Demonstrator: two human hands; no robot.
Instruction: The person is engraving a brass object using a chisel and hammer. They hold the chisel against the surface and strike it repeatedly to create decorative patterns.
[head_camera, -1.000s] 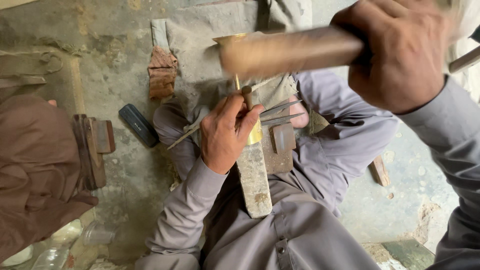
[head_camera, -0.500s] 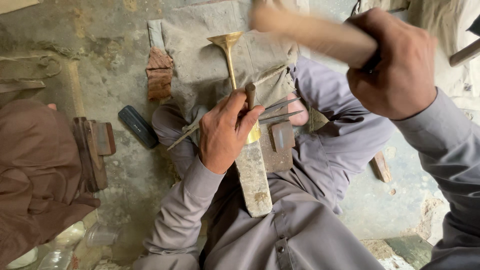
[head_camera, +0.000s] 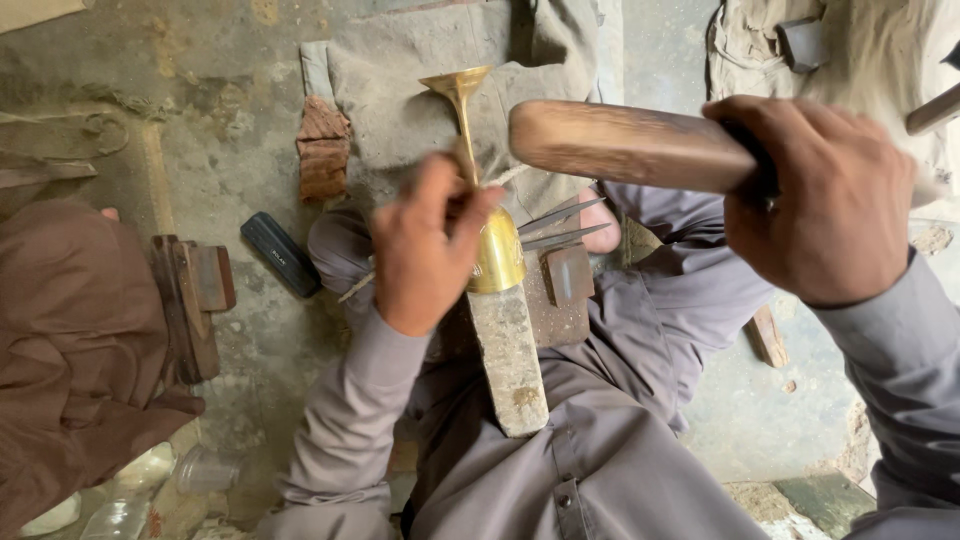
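Note:
My left hand (head_camera: 425, 250) grips a brass goblet (head_camera: 493, 250) by its cup, the stem and foot (head_camera: 458, 85) pointing away from me. The cup is slipped over the end of a grey metal stake (head_camera: 508, 365) that lies along my lap. My right hand (head_camera: 825, 205) is shut on a thick wooden mallet (head_camera: 625, 145), held just above and to the right of the goblet's stem, not touching it. Two thin metal rods (head_camera: 565, 228) lie beside the cup.
A small block (head_camera: 567, 273) rests on a rusty plate by the stake. On the dusty floor lie a brick piece (head_camera: 322, 150), a dark flat case (head_camera: 280, 254), a grey cloth (head_camera: 420, 80) and a wooden tool (head_camera: 190, 300). Another person's brown garment (head_camera: 70, 340) is at left.
The mallet swung from low over the goblet up to the top right and now sits lower again near the stem. My left hand has turned on the cup.

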